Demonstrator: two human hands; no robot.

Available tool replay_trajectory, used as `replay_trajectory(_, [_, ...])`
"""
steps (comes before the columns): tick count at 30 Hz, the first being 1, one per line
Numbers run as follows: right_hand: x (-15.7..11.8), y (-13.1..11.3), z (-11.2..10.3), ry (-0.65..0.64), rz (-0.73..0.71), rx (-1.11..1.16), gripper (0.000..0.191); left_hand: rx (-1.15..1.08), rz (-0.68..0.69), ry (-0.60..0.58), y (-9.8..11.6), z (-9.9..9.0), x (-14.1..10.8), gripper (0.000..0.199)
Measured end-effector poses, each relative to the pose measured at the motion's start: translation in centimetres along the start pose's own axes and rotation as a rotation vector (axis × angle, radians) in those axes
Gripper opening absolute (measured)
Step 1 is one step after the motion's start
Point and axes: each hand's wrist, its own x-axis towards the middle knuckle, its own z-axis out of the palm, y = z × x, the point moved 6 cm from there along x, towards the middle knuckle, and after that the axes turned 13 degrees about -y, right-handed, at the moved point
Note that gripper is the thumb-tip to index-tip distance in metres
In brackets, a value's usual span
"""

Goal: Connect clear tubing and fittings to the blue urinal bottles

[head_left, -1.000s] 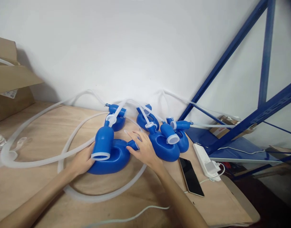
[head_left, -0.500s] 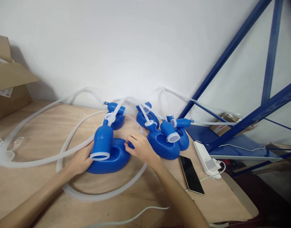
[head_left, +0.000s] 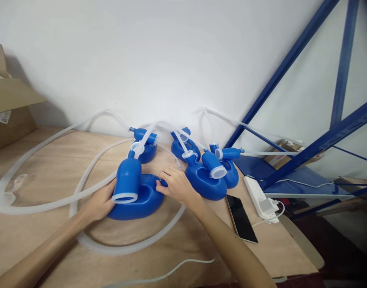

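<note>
A blue ring-shaped bottle [head_left: 144, 204] lies on the wooden table [head_left: 135, 266] in front of me. On its left part rests a blue cup-shaped piece [head_left: 128, 178] with a white rim. My left hand [head_left: 101, 202] is at the left side of these two, its fingertips hidden behind the cup-shaped piece. Fingers bent, my right hand [head_left: 174, 184] pinches something small and blue at the bottle's right end; most of it is covered by the fingers. A translucent hose [head_left: 117, 250] curves on the table around the bottle.
More blue bottles [head_left: 206, 186] with cups and hoses stand behind, towards the wall. To the right lie a black phone [head_left: 242, 220] and a white power strip [head_left: 257, 196], beside a blue metal shelf [head_left: 291, 170]. An open cardboard box [head_left: 12, 128] sits at the left.
The view has shifted slightly. Both hands remain at the same bottle, with the right fingers slightly moved over the small blue part.
</note>
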Motion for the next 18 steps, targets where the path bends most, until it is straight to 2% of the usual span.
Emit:
replay_trajectory(7, [-0.1,-0.1,0.1,0.034,-0.081,0.013,0.009,0.018,0.039,0.024,0.0,-0.2,0.2,0.066])
replay_trajectory(14, [-0.6,0.2,0.3,0.074,-0.104,0.113,0.013,-0.006,0.019,0.067,-0.2,-0.1,0.1,0.067])
replay_trajectory(18, [-1.0,0.5,0.2,0.145,-0.146,0.146,0.015,-0.008,0.033,0.038,-0.3,0.1,0.1,0.065])
